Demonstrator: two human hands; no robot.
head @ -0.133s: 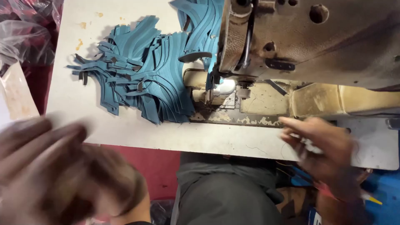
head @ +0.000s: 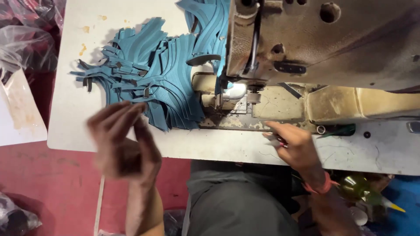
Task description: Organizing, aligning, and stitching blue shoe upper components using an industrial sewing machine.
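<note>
A heap of teal cut leather pieces (head: 153,78) lies fanned out on the white table (head: 78,126), running under the arm of a worn beige sewing machine (head: 315,43). My left hand (head: 124,140) is blurred, raised over the table's front edge with fingers spread, just short of the nearest teal pieces and holding nothing. My right hand (head: 291,146) rests on the table in front of the machine bed, fingers curled around a small metal tool with a reddish part. An orange band circles that wrist.
Clear plastic bags (head: 26,39) lie at the far left beside a pale board (head: 19,109). The floor (head: 52,183) below is red. A green bottle with a yellow nozzle (head: 367,192) sits low at the right, near my grey-trousered lap.
My left hand has risen from the lower left up toward the teal pieces. The right hand has barely moved.
</note>
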